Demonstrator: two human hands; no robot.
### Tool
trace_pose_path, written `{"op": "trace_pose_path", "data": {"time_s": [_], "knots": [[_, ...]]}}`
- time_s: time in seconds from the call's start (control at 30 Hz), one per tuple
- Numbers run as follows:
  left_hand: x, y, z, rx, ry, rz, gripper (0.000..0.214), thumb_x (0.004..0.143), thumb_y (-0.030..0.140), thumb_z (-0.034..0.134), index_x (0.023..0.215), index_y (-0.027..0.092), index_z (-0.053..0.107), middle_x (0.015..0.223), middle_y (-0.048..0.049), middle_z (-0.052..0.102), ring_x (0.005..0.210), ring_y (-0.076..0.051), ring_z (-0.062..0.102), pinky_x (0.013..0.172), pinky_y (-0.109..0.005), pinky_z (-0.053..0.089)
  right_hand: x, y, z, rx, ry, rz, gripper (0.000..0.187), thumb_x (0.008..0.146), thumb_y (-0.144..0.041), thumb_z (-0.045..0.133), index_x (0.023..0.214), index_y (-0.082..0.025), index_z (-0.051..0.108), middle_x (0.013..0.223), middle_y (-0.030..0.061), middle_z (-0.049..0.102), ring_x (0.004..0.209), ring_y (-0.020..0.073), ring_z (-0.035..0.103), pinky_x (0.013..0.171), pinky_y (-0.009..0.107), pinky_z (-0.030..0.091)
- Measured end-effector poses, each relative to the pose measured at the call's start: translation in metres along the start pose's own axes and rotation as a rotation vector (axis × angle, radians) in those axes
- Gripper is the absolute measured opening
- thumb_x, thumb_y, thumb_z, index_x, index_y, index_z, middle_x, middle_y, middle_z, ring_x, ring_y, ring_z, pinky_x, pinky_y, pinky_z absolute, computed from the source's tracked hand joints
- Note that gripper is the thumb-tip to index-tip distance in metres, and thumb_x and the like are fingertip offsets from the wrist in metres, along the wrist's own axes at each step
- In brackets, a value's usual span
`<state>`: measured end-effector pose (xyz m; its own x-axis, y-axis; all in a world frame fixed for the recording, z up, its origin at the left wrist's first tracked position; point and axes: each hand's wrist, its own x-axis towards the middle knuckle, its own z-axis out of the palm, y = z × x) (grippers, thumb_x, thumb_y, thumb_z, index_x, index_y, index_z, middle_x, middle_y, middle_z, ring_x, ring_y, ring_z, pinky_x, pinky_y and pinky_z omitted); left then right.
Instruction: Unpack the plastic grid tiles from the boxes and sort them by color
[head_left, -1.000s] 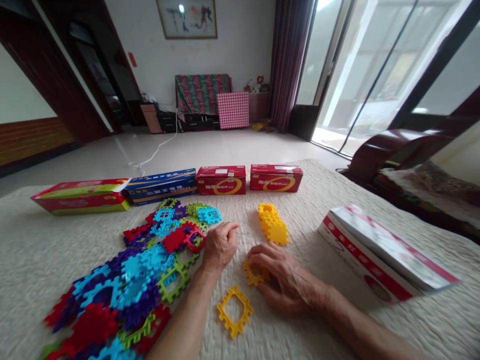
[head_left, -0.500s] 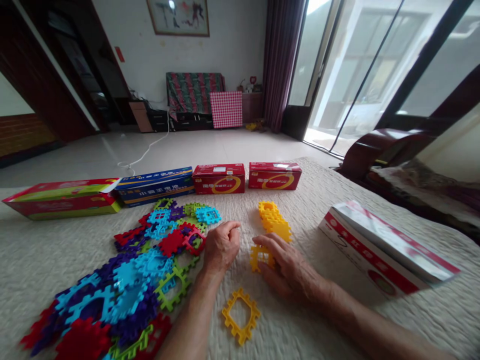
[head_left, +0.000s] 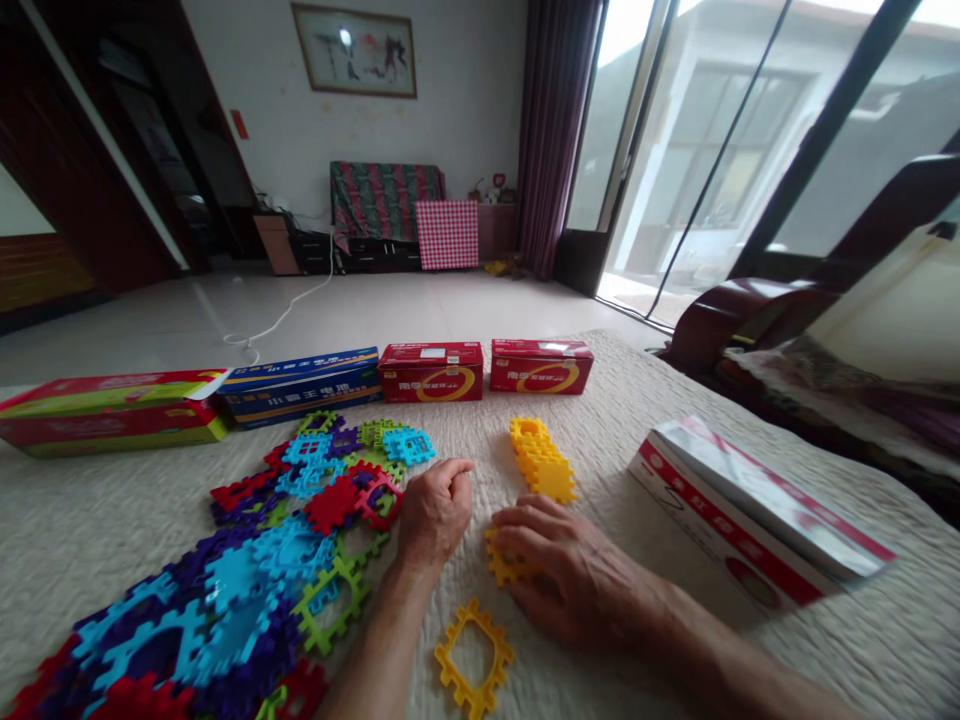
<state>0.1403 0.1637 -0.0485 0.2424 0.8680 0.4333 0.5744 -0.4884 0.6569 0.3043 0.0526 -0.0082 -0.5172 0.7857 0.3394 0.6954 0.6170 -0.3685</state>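
Note:
My left hand rests as a loose fist on the cream quilted cloth, beside a heap of interlocking plastic tiles in blue, purple, red and green. Nothing shows inside its curled fingers. My right hand lies palm down with its fingers pressed on a yellow tile, which it partly covers. A yellow frame tile lies just in front of both wrists. A row of stacked yellow tiles sits beyond my right hand.
Two red boxes, a blue box and a red-green box line the far edge of the cloth. An open red-white box lies at the right. Beyond are a tiled floor, a sofa and glass doors.
My right hand slid the yellow tile forward towards the yellow stack, then drew it back nearer to me. My left fist stayed in place. The view shifted slightly.

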Motion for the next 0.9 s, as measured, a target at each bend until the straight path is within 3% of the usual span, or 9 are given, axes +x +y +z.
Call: {"op": "trace_pose_path", "data": {"time_s": [0.3, 0.67, 0.9], "knots": [[0.000, 0.000, 0.000, -0.020, 0.028, 0.010, 0.028, 0.080, 0.011, 0.049, 0.088, 0.021, 0.074, 0.085, -0.0018, 0.077, 0.079, -0.017, 0.071, 0.075, -0.025, 0.051, -0.024, 0.055, -0.015, -0.331, 0.335, 0.027, 0.041, 0.083, -0.021, 0.060, 0.123, -0.022, 0.051, 0.123, 0.0122, 0.061, 0.112, 0.0270, 0.055, 0.093, 0.051, 0.049], [0.000, 0.000, 0.001, -0.032, 0.033, -0.004, 0.028, 0.079, 0.012, 0.049, 0.088, 0.022, 0.074, 0.083, -0.0016, 0.077, 0.079, -0.017, 0.071, 0.075, -0.025, 0.051, -0.024, 0.058, -0.014, -0.333, 0.248, 0.086, 0.047, 0.075, -0.015, 0.058, 0.122, -0.022, 0.053, 0.123, 0.0124, 0.058, 0.112, 0.0279, 0.052, 0.093, 0.051, 0.046], [0.001, 0.000, 0.000, -0.076, 0.042, -0.048, 0.028, 0.079, 0.014, 0.049, 0.087, 0.020, 0.075, 0.081, -0.0026, 0.077, 0.077, -0.017, 0.071, 0.074, -0.026, 0.052, -0.023, 0.051, -0.015, -0.280, 0.298, 0.028, 0.046, 0.076, -0.013, 0.058, 0.121, -0.021, 0.052, 0.121, 0.0124, 0.057, 0.111, 0.0278, 0.052, 0.092, 0.050, 0.046]]}}
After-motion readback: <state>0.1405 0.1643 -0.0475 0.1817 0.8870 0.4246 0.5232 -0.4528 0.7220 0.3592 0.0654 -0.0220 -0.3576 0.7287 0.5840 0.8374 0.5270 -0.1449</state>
